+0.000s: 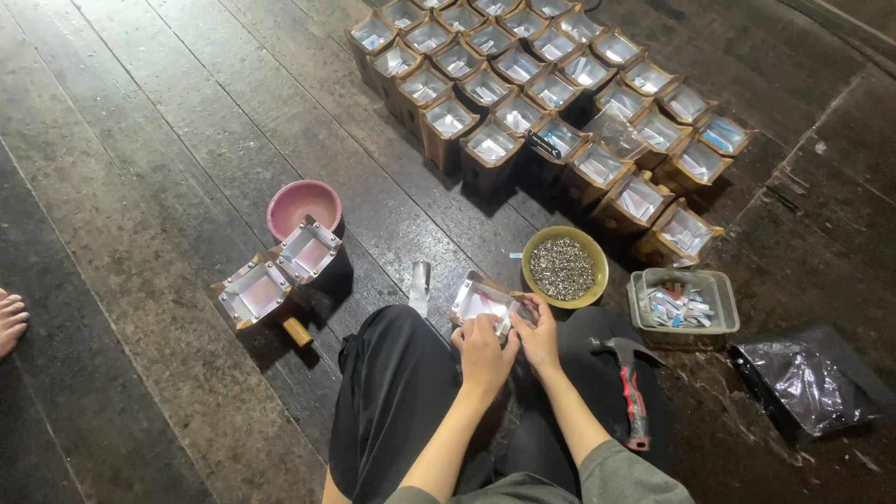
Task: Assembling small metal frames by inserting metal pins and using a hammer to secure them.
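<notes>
A small wooden box with a shiny metal lining (478, 301) rests on my lap, tilted toward me. My left hand (483, 353) is closed on its near edge. My right hand (539, 331) pinches the box's right corner, fingers curled tight against it. Just beyond sits a yellow-green bowl of small metal tacks (564, 268). A hammer with a red handle (631, 390) lies on my right thigh, untouched.
Many finished lined boxes (551, 93) stand in rows at the back. Two more (278, 273) sit at left by a pink bowl (303, 203). A clear tub of small packets (682, 302) and a dark plastic bag (810, 381) lie right. Another person's foot (9, 319) shows far left.
</notes>
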